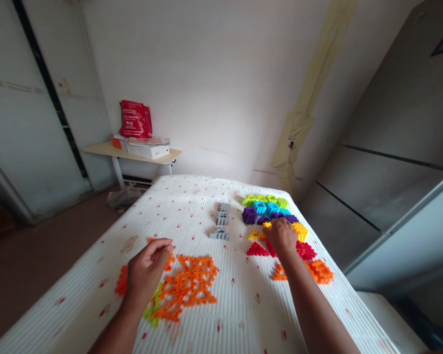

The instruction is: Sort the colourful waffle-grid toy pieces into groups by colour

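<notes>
My left hand [147, 268] is curled above the orange pieces at the near left, thumb and fingers close together. Whatever it may hold is hidden. Beside and below it lies a flat joined shape of orange interlocking plastic pieces [190, 280], with a lime-green piece [153, 307] at its left edge. Reaching over the coloured rows on the right, my right hand [282, 235] has its fingertips closed at a yellow interlocking piece [267, 225], mostly covered by the fingers. More yellow pieces [300, 231] stand to its right, and a flat yellow one [256, 235] lies to its left.
Beyond my right hand lie purple [249, 215], light-blue [272, 209] and lime pieces [265, 199]; nearer are red [305, 250] and orange ones [321, 272]. Grey pieces [223, 214] stand mid-bed. Past the bed's far-left corner, a small table [109, 149] carries boxes and a red bag [133, 120].
</notes>
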Available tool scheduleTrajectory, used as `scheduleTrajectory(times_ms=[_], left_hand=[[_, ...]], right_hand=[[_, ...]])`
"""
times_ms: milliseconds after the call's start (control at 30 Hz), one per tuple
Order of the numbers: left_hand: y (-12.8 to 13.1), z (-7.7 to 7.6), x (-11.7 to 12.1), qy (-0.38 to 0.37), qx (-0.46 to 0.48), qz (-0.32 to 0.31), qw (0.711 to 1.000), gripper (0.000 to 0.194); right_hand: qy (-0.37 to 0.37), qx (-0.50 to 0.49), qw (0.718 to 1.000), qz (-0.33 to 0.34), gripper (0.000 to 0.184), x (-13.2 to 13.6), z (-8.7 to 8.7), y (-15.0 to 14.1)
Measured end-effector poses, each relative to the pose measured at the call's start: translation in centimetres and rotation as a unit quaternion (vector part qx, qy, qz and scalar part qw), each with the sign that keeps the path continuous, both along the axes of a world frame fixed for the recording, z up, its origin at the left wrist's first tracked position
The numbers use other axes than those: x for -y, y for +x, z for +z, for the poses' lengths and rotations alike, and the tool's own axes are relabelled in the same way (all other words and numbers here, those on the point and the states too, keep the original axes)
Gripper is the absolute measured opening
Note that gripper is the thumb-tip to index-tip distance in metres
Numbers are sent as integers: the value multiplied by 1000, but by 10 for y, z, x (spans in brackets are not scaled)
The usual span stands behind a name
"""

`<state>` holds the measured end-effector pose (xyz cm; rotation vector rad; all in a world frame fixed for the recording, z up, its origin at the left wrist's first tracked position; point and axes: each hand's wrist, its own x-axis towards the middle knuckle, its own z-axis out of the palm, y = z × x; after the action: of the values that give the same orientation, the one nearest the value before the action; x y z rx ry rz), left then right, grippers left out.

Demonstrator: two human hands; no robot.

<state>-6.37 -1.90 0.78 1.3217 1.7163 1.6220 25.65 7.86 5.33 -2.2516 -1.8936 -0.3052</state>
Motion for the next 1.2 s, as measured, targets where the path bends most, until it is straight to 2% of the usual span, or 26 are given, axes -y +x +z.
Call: scheduleTrajectory(times_ms=[67,167,233,300,433,533,600,667,767,833,967,1100,1200], left_hand=[[4,-3,1,-38,-115,-115,986,17],[10,-9,3,-66,-240,-266,931,23],[12,-14,4,-68,-284,-300,908,33],[13,-17,4,-67,-302,-308,900,41],[14,-17,3,-65,-292,-309,903,36],[14,-11,3,-68,-213,-295,929,30],[13,-6,4,-71,-91,-277,954,32],[14,-2,5,-78,72,-254,961,37],[21,0,7,-69,302,-235,922,35],[28,-1,8,-54,384,-243,889,30],[41,-4,8,-56,428,-277,858,25],[48,-5,10,-69,429,-313,845,24],[50,-3,12,-88,417,-334,841,26]], right_hand=[[52,8,998,43,23,9,1,-8],[108,-10,986,124,17,28,-1,-21],[127,-36,975,178,15,42,-3,-31],[135,-62,962,228,13,57,-7,-41],[106,-100,939,311,10,86,-22,-59],[67,-115,927,351,8,101,-35,-69],[45,-135,918,371,8,106,-43,-73],[31,-174,905,388,10,108,-50,-75],[27,-262,880,395,16,107,-55,-76],[28,-322,861,391,20,107,-58,-78],[28,-399,833,381,28,108,-57,-85],[20,-434,831,347,39,111,-49,-95],[14,-445,832,331,39,114,-43,-102]])
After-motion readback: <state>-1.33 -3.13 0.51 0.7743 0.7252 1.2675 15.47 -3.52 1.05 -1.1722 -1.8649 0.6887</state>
